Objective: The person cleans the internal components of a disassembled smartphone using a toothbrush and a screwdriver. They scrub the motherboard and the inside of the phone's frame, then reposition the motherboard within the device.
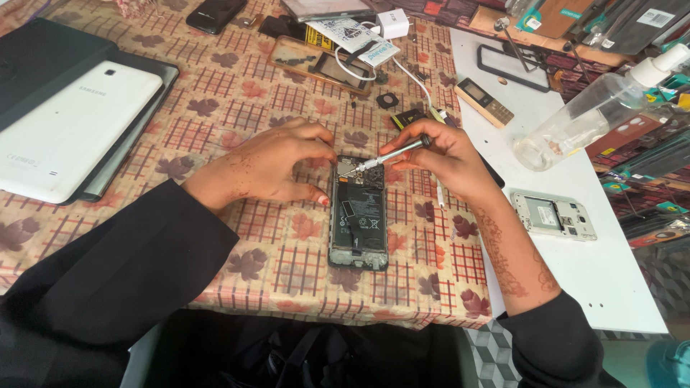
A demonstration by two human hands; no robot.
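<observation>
- Table covering (237,93): a checked cloth with a leaf print spans most of the work surface; a plain white board (575,287) adjoins it on the right.
- White tablet (68,129): lies face down at the far left, resting on a dark case, well apart from both hands.
- Clear spray bottle (589,115): lies on its side on the white board, upper right.
- Opened smartphone (359,215): lies flat on the cloth at centre, back cover off, battery and internal boards exposed, long axis pointing away from the person.
- Left hand (269,165): rests palm down on the cloth just left of the phone's upper end. Fingers are curled and partly closed; thumb and fingertips touch the phone's top left edge, steadying it. It encloses nothing.
- Right hand (442,154): positioned just right of the phone's upper end, fingers closed around a tool in a pinch hold.
- Silver screwdriver (384,156): held by the right hand, tilted down to the left; the tip meets the upper part of the phone's interior.
- Second phone frame (553,214): a light-coloured, stripped housing lying on the white board, to the right of the right forearm.
- Small keypad phone (485,102): lies on the white board's far edge.
- White charger plug (393,23): sits at the top, its cable trailing towards the hands.
</observation>
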